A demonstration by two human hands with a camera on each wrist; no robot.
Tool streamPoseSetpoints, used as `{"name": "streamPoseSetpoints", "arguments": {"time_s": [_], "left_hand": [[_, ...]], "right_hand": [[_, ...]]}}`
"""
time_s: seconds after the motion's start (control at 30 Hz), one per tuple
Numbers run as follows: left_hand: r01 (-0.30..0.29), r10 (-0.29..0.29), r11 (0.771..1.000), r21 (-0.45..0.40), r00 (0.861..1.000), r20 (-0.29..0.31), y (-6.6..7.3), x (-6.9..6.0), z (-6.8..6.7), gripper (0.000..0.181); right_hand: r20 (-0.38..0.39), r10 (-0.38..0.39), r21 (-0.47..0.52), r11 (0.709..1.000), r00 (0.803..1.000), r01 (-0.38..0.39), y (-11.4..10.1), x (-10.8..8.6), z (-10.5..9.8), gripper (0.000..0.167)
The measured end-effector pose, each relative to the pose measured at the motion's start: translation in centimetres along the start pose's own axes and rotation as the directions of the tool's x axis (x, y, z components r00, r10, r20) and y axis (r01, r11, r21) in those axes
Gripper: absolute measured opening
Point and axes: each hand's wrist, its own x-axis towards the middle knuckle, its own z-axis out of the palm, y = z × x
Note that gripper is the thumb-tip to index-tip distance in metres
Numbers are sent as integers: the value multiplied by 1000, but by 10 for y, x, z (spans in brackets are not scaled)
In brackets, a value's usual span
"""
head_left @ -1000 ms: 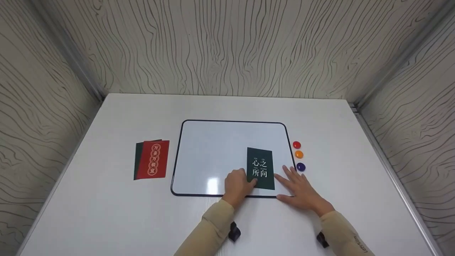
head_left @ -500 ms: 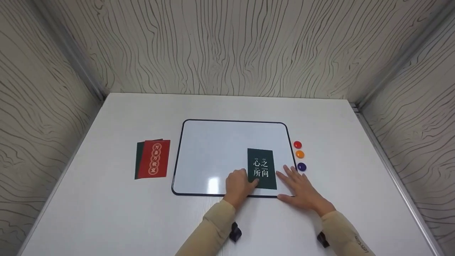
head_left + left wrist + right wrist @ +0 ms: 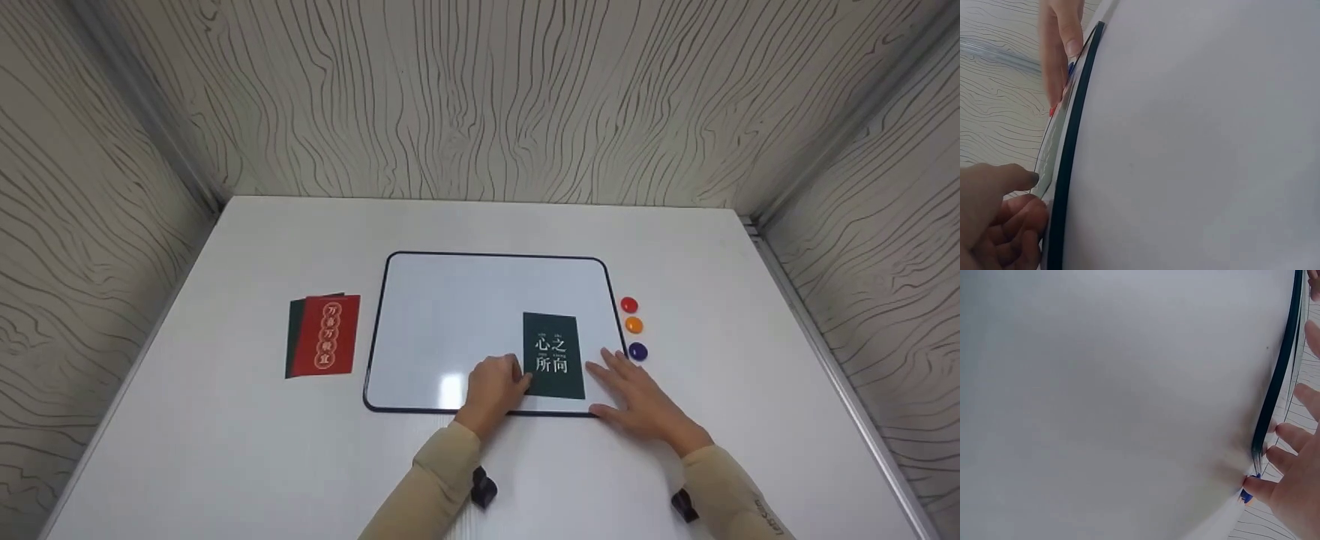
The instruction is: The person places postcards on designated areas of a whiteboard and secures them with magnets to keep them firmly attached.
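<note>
A dark green card (image 3: 553, 356) with white characters lies on the lower right part of a black-rimmed whiteboard (image 3: 450, 322). My left hand (image 3: 493, 390) is at the card's lower left edge; in the left wrist view that hand (image 3: 1002, 219) has its thumb and curled fingers around the edge. To the right of the card, my right hand (image 3: 637, 397) rests spread over the board's lower right corner. In the right wrist view the fingers of that hand (image 3: 1297, 467) are apart, beside the dark rim (image 3: 1278, 382).
Red (image 3: 629, 304), orange (image 3: 634, 325) and purple (image 3: 637, 351) round pieces stand in a column off the board's right side. Left of the board, a red card (image 3: 326, 337) overlaps a green one (image 3: 293, 337). Patterned walls (image 3: 450, 97) border the table (image 3: 262, 450).
My left hand has shifted slightly left, its thumb moving from on top of the card to its left edge. The card and my right hand have hardly moved.
</note>
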Motion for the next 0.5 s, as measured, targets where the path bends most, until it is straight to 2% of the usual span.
{"name": "streamPoseSetpoints", "arguments": {"time_s": [0.07, 0.17, 0.23, 0.3, 0.37, 0.4, 0.43, 0.5], "left_hand": [[-25, 25, 1000, 19, 1000, -1, -2, 0, -1, 21], [-93, 93, 995, 44, 996, 14, -5, 0, -4, 19], [-151, 149, 986, 69, 988, 31, -6, -1, -7, 18], [-220, 217, 970, 106, 975, 43, -7, -1, -10, 18], [-296, 292, 944, 148, 955, 52, -7, -2, -12, 18], [-340, 335, 924, 176, 940, 57, -8, -2, -13, 18], [-387, 383, 898, 208, 922, 63, -8, -2, -14, 19], [-484, 483, 831, 273, 872, 77, -9, -2, -15, 21]], "right_hand": [[-7, 16, 14, 1000, 1000, -16, 0, 0, -1, 66], [-27, 38, 24, 999, 999, -37, 0, -1, -3, 63], [-55, 50, 26, 999, 997, -48, 0, -1, -4, 60], [-83, 54, 19, 998, 995, -52, 0, -1, -5, 58], [-111, 58, 16, 998, 992, -56, 1, -1, -7, 56], [-123, 61, 18, 998, 991, -59, 1, -1, -8, 55], [-135, 63, 20, 998, 989, -61, 2, -1, -8, 54], [-164, 68, 21, 998, 984, -65, 3, 0, -10, 52]]}}
